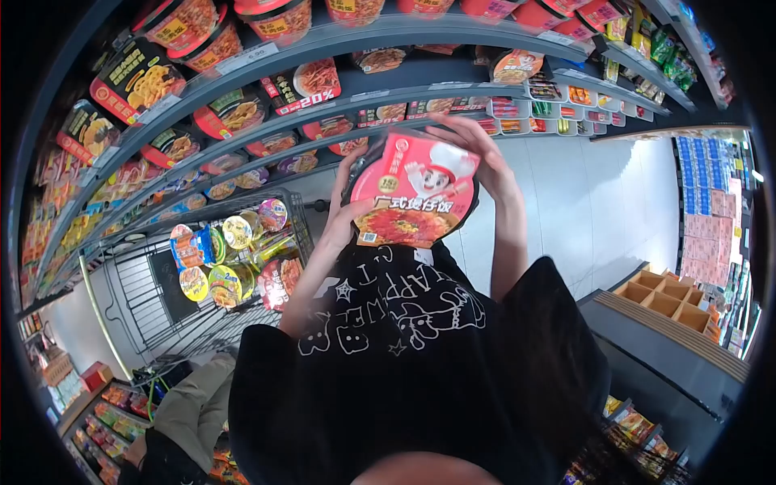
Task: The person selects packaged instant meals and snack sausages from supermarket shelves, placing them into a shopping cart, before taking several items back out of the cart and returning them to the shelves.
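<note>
The food bowl (pixel 416 190) is held up between both hands, its printed pink top facing the camera. At the bowl's 9 o'clock edge, the left hand (pixel 346 220) pinches it, thumb over the top, fingers mostly hidden behind. The right hand (pixel 485 158) curves its fingers against the 1 o'clock edge; its thumb is hidden. The black shirt (pixel 404 380) sits at 6 o'clock; whether the bowl touches it, I cannot tell. Shelves (pixel 347 38) of packaged food curve from 9 round to 1. At 8 stands a shopping cart (pixel 234 327), partly filled. Bare floor (pixel 558 178) opens at 3, bounded by a compartmented box (pixel 663 299) at 4.
</note>
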A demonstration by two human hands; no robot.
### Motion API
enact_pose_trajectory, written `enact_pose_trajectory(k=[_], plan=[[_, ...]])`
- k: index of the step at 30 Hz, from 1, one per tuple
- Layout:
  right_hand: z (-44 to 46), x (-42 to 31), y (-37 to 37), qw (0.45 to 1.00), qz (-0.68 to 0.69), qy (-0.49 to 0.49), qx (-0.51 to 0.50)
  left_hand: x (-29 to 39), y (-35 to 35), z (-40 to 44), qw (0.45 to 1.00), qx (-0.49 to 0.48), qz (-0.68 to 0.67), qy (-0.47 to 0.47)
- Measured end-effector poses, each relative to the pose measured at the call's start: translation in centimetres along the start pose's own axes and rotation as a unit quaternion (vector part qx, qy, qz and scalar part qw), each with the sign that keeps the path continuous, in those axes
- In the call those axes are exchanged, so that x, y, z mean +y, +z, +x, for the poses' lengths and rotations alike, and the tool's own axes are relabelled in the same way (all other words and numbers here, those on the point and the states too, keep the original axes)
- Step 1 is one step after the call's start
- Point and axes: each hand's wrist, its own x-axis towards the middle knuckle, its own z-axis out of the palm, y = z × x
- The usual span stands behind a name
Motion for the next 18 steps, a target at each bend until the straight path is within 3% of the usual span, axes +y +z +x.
enact_pose_trajectory(k=[2,3,5,6,8,18], plan=[[-1.3,2.0,0.3,0.998,-0.003,-0.029,0.051,-0.5,-0.1,-1.0,0.968,0.111,-0.157,-0.161],[-2.5,3.7,0.9,0.991,0.088,-0.012,0.098,-0.2,-0.1,-1.3,0.968,0.12,-0.154,-0.16],[-3.5,6.0,1.6,0.984,0.11,0.035,0.135,0.7,0.3,-1.4,0.927,0.17,-0.265,-0.205],[-3.3,6.1,1.8,0.984,0.114,0.037,0.13,0.9,0.3,-1.5,0.925,0.154,-0.291,-0.189],[-2.6,6.1,2.1,0.971,0.113,0.152,0.146,1.3,0.0,-1.7,0.923,0.177,-0.287,-0.186],[-0.8,6.8,3.2,0.979,0.136,0.106,0.112,1.6,-1.0,-3.0,0.921,0.193,-0.314,-0.127]])
